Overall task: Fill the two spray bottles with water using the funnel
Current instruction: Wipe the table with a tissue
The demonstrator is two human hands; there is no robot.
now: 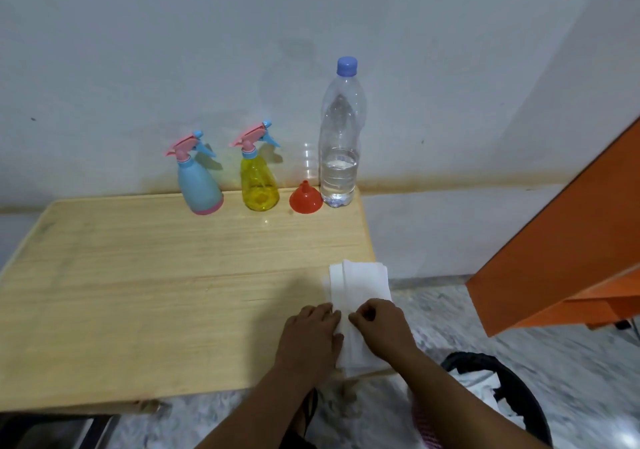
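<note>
Both hands reach forward together, left hand (308,336) flat, right hand (382,327) pinching.

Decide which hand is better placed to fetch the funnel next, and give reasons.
Probably the right hand. The funnel stands at the table's far right, nearer that side; the left hand would cross over. Both hands are on the tissues.

Along the back edge of the desk (138,275), against the wall (173,50), four things stand in a row: the left spray bottle (198,178), the right spray bottle (259,175) beside it, then the funnel (305,198) resting mouth-down, then the water bottle (340,137) at the right corner. Something like a cup (309,164) seems to stand behind the funnel. A paper towel (356,296) lies at the desk's near right edge, overhanging it, with both hands on its near end. A bin (502,389) sits on the floor (571,362), right of the desk.
</note>
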